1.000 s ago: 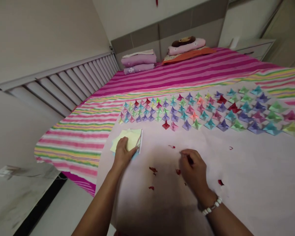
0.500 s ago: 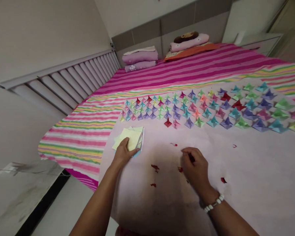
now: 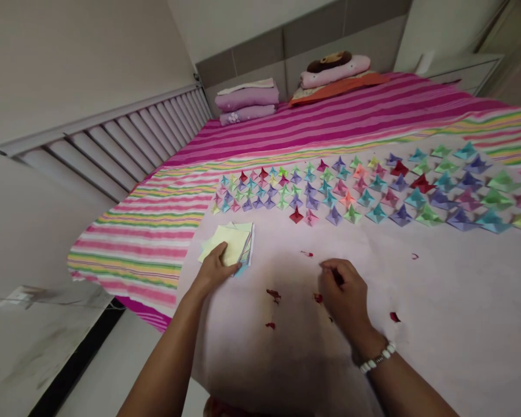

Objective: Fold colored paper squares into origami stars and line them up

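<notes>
My left hand (image 3: 216, 269) lies at the near edge of a stack of square coloured paper sheets (image 3: 233, 238), pale yellow on top with green and blue corners showing. Its fingertips press on the top sheet and the thumb rests along the near right side. To the right, my right hand (image 3: 342, 289), with a white beaded bracelet (image 3: 378, 358) at the wrist, is closed above the pale sheet. Its thumb and fingers curl together, and the inside of the grip is hidden. A small red scrap (image 3: 318, 298) lies against its left side.
Rows of folded paper stars (image 3: 377, 214) in many colours stand across the far part of the pale sheet (image 3: 451, 324). Small red scraps (image 3: 273, 296) are scattered nearer me. Beyond lie a striped bedspread (image 3: 143, 226), folded bedding (image 3: 247, 104) and a metal rail (image 3: 113, 121).
My left hand has shifted very slightly left on the paper stack. The right hand keeps its place and closed shape, and the view has tilted a little.
</notes>
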Motion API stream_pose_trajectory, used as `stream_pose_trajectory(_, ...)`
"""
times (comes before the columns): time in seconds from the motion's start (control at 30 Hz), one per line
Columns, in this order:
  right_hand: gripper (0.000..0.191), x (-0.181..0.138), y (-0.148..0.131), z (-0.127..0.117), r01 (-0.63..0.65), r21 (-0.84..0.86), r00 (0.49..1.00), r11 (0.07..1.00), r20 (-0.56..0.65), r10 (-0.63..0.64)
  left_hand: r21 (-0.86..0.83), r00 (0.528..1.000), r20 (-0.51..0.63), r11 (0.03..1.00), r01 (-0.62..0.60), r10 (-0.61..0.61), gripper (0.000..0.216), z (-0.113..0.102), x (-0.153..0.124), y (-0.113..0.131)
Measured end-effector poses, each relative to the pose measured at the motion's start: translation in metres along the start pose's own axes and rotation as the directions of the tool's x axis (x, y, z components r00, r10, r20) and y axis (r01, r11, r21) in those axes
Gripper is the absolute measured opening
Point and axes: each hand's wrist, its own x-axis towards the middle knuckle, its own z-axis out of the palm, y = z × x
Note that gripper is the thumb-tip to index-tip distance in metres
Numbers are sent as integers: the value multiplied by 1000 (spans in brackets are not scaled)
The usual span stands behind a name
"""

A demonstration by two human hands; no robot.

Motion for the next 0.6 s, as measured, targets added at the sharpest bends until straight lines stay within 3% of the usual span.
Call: stream_pose_trajectory(0.6, 13, 0, 1, 0, -13, 0, 1000, 1000, 13, 13, -36, 991, 130, 999, 38, -33, 82, -9, 2, 3)
